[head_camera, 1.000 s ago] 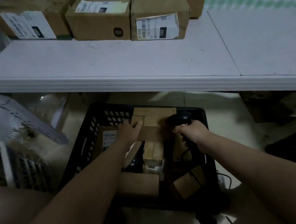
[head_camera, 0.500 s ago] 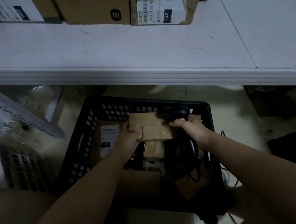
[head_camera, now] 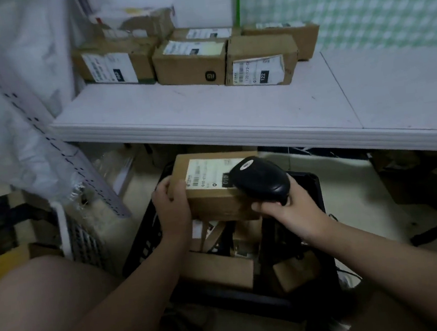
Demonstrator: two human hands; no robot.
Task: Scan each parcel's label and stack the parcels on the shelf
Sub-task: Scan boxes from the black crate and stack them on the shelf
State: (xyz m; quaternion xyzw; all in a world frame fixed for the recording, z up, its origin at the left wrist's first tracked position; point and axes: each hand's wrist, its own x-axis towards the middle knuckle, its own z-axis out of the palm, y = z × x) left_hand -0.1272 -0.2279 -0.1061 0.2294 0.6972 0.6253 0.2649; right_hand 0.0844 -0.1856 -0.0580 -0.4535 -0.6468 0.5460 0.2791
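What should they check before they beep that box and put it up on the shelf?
1. The left hand grips the parcel: ok.
2. The label faces up and shows: ok.
3. The right hand holds the scanner: ok.
4. The scanner is aimed at the barcode: cannot tell; its head sits over the label's right end.
5. The beep has happened: cannot tell.
6. There is bare room on the shelf in front of the stacked boxes: ok.
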